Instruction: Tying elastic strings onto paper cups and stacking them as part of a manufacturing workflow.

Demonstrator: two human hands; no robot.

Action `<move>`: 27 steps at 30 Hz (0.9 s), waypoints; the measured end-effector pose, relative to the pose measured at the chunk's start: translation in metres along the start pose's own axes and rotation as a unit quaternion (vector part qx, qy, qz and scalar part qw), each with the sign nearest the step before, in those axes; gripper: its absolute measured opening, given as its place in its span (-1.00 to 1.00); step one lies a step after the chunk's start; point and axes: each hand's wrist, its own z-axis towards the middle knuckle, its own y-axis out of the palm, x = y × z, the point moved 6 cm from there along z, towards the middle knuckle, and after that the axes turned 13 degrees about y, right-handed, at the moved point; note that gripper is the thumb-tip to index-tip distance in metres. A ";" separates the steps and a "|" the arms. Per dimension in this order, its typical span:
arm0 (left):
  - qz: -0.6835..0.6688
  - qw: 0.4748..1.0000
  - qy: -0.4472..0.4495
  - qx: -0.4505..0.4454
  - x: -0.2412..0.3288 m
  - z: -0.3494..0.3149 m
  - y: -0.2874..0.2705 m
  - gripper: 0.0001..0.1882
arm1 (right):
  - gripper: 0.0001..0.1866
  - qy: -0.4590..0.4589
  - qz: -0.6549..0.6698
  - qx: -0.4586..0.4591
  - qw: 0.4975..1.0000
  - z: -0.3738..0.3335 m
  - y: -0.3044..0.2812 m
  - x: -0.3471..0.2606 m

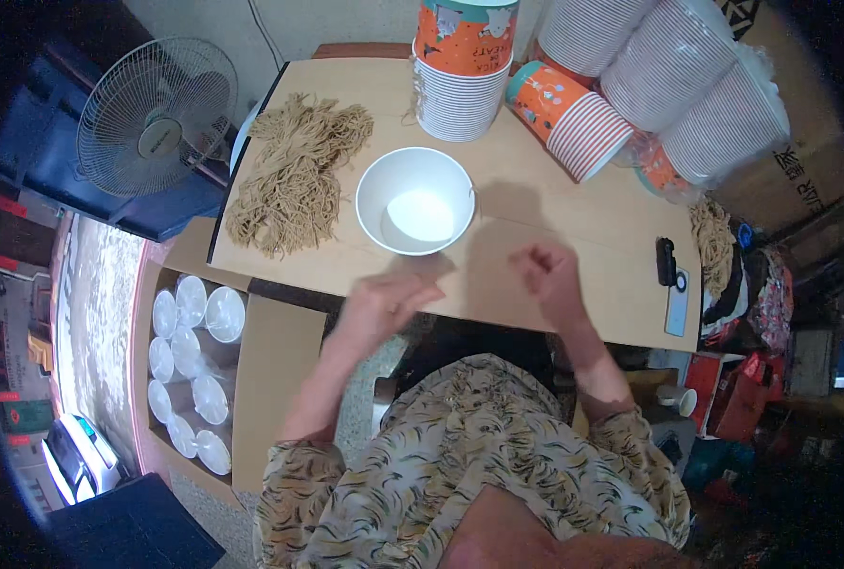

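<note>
A white paper bucket point(384, 204) stands mouth up on the table, just beyond my hands, with a small mark on its inner right wall. My left hand point(384, 305) is held over the table's front edge, its fingers pressed together and pointing right. To the right, my right hand point(552, 277) is raised with curled fingers, thumb and fingertips close together. Anything pinched in either hand is too small to make out. A heap of tan twisted cords point(294, 180) lies left of the bucket. Neither hand touches the bucket.
Behind the bucket rises a stack of orange-patterned buckets point(462, 100); another stack point(574, 123) lies tilted beside bagged stacks point(669, 76). A black-handled tool point(666, 261) lies at the right edge. A carton of wrapped white cups point(280, 379) and a fan point(159, 137) stand left.
</note>
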 end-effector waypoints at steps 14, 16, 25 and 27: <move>0.168 0.984 0.041 -0.053 -0.059 0.020 -0.027 -0.68 | -0.83 -0.348 0.004 -0.050 0.936 -0.003 0.055 -0.230; 0.157 0.987 0.005 -0.019 -0.058 0.018 -0.030 -0.68 | -0.83 -0.356 0.011 -0.080 0.931 0.001 0.072 -0.230; 0.155 0.987 0.035 0.003 -0.061 -0.006 -0.024 -0.80 | -0.84 -0.331 -0.135 -0.116 0.927 0.003 0.102 -0.173; 0.150 0.988 0.038 0.020 -0.043 -0.014 -0.015 -0.78 | -0.84 -0.282 -0.151 -0.117 0.940 0.015 0.096 -0.138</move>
